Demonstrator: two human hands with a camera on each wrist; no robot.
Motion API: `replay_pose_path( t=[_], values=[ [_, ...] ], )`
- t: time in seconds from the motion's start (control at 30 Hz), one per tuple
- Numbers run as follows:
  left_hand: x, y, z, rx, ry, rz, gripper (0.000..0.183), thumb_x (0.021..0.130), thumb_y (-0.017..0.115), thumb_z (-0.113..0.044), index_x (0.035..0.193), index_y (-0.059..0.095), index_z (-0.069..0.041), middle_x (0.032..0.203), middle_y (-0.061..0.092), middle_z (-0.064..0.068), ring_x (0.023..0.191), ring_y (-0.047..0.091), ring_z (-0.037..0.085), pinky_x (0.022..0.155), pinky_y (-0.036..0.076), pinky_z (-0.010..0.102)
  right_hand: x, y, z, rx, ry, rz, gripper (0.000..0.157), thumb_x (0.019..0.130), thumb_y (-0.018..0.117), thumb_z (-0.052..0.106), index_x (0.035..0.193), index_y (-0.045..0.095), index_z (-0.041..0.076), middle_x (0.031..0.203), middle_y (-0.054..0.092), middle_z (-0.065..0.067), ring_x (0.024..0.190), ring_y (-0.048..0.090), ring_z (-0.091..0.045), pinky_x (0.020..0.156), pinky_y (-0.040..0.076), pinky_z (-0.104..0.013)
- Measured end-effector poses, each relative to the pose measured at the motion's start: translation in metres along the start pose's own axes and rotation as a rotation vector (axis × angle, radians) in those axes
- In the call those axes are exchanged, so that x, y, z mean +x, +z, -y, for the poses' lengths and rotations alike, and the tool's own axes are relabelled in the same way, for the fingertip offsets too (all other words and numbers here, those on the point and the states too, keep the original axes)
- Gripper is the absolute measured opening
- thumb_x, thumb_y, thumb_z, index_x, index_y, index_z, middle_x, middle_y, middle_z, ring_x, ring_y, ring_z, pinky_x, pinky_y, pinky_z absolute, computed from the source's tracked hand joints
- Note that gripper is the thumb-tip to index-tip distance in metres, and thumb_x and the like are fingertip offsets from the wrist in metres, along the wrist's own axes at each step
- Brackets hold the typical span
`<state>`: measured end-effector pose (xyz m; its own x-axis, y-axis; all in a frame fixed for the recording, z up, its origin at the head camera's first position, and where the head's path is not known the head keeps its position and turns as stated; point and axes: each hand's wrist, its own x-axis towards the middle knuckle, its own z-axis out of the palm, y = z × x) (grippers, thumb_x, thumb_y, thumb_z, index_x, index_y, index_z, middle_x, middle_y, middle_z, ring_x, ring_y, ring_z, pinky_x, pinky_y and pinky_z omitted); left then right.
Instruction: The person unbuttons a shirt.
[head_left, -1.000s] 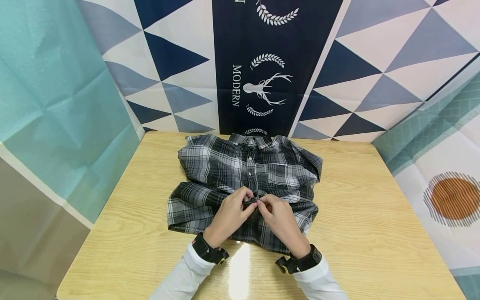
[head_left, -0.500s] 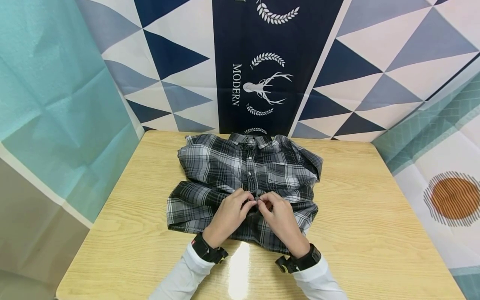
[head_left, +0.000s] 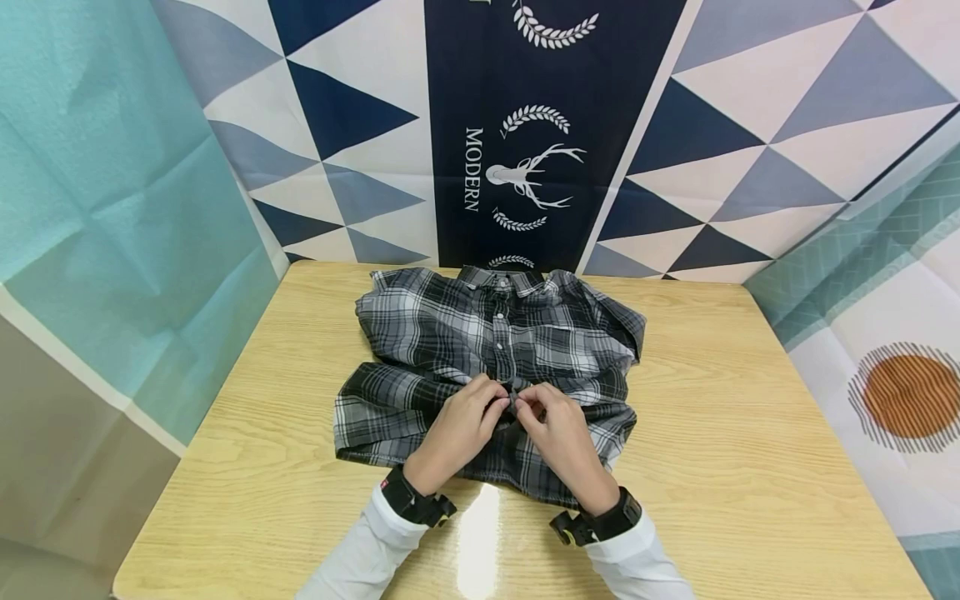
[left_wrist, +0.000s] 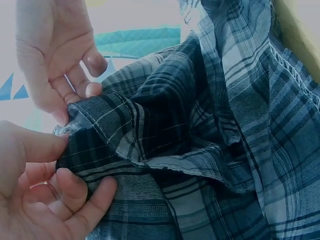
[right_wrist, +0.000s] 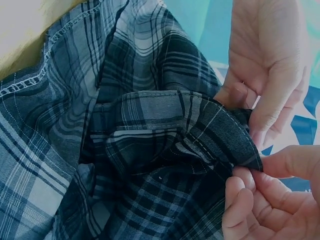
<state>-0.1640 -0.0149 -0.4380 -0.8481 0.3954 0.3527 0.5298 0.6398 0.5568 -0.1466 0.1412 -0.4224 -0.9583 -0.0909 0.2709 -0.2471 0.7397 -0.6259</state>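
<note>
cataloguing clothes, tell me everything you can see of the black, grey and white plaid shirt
The black, grey and white plaid shirt, of thin-looking woven cloth, lies front up on the pale wood-grain table, collar toward the far edge. Small pale buttons run down the front, which looks closed near the top. The lower part is rumpled, and light stitching shows along one edge. The left hand and right hand pinch cloth at its lower front.

The wooden table (head_left: 735,417) carries a shirt (head_left: 442,325) — plaid, rumpled.
</note>
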Motion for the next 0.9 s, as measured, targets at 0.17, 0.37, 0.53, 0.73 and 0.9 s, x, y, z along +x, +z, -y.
replay_pose_path(
  t=[0.17,0.37,0.53,0.73,0.9],
  values=[
    [-0.001,0.0,0.002,-0.022,0.005,-0.003,0.015,0.097,0.05,-0.021,0.097,0.062,-0.012,0.094,0.057,0.0,0.086,0.06,0.015,0.072,0.05,0.027,-0.001,0.001,-0.001,0.007,0.006,-0.004,0.006,0.089,0.062,0.012,0.089,0.066,0.008,0.078,0.06,-0.001,0.068,0.054,-0.01,0.06,0.044,-0.024],
    [-0.003,0.001,0.004,-0.039,0.017,-0.015,0.015,0.096,0.051,-0.021,0.096,0.064,-0.013,0.091,0.057,-0.001,0.075,0.056,0.01,0.065,0.048,0.023,-0.001,0.002,-0.002,0.013,0.013,0.0,0.006,0.089,0.061,0.012,0.089,0.066,0.008,0.077,0.059,0.0,0.067,0.053,-0.01,0.059,0.044,-0.023],
    [-0.004,0.002,0.007,-0.073,0.031,-0.019,0.014,0.095,0.053,-0.021,0.095,0.066,-0.014,0.088,0.055,-0.003,0.069,0.049,0.006,0.061,0.044,0.02,-0.001,0.003,-0.004,0.017,0.028,0.009,0.007,0.089,0.061,0.012,0.09,0.066,0.007,0.078,0.06,-0.001,0.068,0.055,-0.011,0.06,0.044,-0.023],
    [-0.005,0.002,0.007,-0.176,0.02,0.008,0.015,0.095,0.053,-0.021,0.097,0.066,-0.014,0.088,0.055,-0.003,0.07,0.049,0.006,0.077,0.048,0.023,0.002,0.005,-0.014,0.009,0.075,-0.003,0.009,0.088,0.061,0.01,0.09,0.067,0.003,0.079,0.064,-0.005,0.069,0.058,-0.014,0.06,0.046,-0.025],
    [-0.004,0.002,0.008,-0.171,-0.012,0.013,0.015,0.096,0.052,-0.022,0.096,0.065,-0.014,0.09,0.057,-0.002,0.074,0.054,0.009,0.098,0.044,0.031,0.002,0.004,-0.014,0.026,0.105,0.015,0.009,0.087,0.061,0.011,0.089,0.067,0.004,0.079,0.064,-0.005,0.069,0.058,-0.013,0.06,0.046,-0.024]
  ],
)
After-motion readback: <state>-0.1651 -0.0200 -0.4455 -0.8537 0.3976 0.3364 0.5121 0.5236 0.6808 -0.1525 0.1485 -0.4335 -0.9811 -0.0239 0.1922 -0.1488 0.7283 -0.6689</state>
